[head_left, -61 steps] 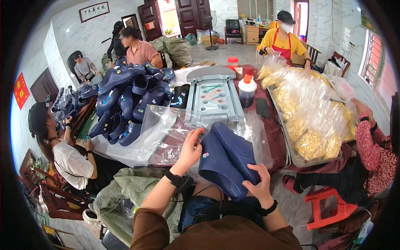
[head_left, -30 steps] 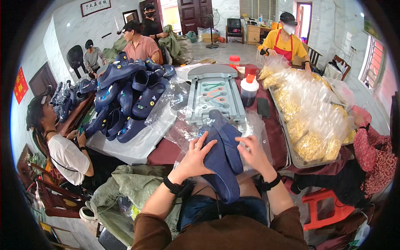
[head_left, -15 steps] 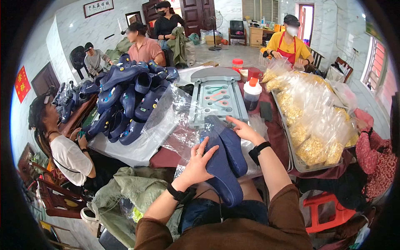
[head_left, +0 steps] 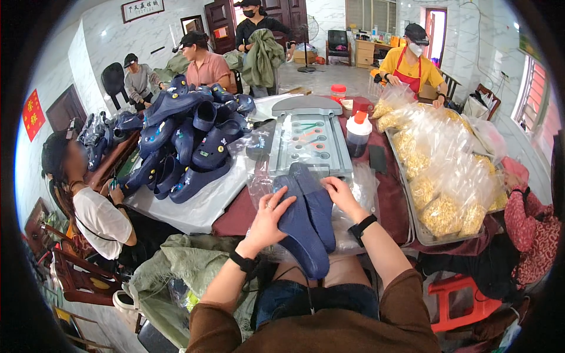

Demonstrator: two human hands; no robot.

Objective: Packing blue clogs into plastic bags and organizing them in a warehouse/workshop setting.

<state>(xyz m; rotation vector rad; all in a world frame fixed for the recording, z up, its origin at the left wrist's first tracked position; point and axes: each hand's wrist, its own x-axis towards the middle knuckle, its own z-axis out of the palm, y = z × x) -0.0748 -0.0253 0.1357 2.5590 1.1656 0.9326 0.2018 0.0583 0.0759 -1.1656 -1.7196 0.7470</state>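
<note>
A pair of navy clogs (head_left: 307,226) lies side by side over my lap at the table edge, long faces up, far ends inside a clear plastic bag (head_left: 259,187). My left hand (head_left: 269,219) is on the left clog, its fingers curled over the side with the bag film under them. On the other side, my right hand (head_left: 344,199) pinches the bag's edge by the right clog. Just beyond stands a grey board-like device (head_left: 306,141) with round holes and coloured strips. More clear film lies around the clogs.
A heap of navy clogs (head_left: 182,138) with small charms rises at the left. On the right, a metal tray (head_left: 412,215) carries several bags of yellow pieces. A red-capped bottle (head_left: 357,134) and a dark phone-like slab (head_left: 377,157) are near the device. Co-workers sit and stand around.
The clogs have slid away from me and slightly left, farther into the bag. My right hand has gone from pointing fingers to pinching the film. Both hands stay beside the clogs.
</note>
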